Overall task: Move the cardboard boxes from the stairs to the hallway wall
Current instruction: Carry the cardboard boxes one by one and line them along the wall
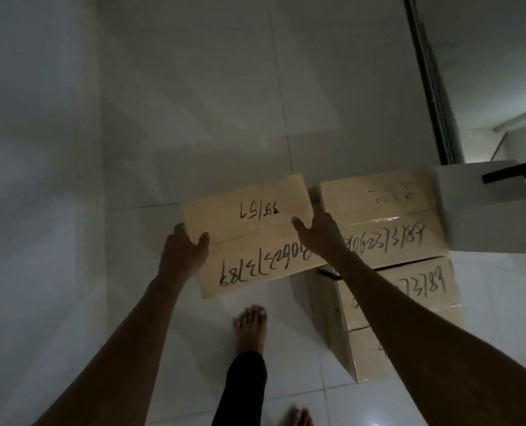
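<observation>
I hold a tan cardboard box [252, 232] with black handwritten numbers on its top, above the white tiled floor. My left hand [183, 252] grips its left edge and my right hand [318, 233] grips its right edge. Just to the right, touching or nearly touching it, stands a stack of similar cardboard boxes: a top box [384, 216] and a lower box [409, 290] beneath it, both marked with numbers. My right forearm crosses in front of the stack and hides part of its writing.
A white wall [34, 179] runs along the left. White floor tiles [194, 118] stretch ahead. A white post with a dark railing [482, 195] stands at the right, behind the stack. My bare feet [251, 325] are on the floor below the held box.
</observation>
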`<move>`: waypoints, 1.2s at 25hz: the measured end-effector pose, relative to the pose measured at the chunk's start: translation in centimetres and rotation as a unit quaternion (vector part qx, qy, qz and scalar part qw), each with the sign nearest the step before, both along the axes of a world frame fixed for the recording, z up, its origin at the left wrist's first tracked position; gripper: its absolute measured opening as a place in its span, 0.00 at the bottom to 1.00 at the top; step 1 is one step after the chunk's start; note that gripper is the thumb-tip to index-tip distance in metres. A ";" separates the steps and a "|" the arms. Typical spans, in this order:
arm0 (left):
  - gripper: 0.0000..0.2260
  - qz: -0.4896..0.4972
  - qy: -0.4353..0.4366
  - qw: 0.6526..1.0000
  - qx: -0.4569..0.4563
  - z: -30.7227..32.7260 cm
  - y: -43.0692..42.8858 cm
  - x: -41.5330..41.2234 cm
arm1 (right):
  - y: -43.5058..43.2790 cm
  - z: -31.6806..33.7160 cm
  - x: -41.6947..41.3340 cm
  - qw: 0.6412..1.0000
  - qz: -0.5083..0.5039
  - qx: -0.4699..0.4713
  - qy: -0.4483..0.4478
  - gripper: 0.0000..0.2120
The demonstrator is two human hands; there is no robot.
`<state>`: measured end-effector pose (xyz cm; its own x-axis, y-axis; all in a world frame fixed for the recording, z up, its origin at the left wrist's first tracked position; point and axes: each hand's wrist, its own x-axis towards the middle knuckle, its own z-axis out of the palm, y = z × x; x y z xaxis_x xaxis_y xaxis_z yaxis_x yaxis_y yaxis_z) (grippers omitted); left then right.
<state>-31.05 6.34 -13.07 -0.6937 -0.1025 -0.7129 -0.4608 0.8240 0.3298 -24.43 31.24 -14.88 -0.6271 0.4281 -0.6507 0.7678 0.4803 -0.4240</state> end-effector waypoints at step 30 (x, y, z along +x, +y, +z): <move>0.31 0.485 0.170 0.852 0.101 55.7 -15.0 41.7 | -16.6 57.7 19.6 0.945 0.302 -0.032 0.126 0.26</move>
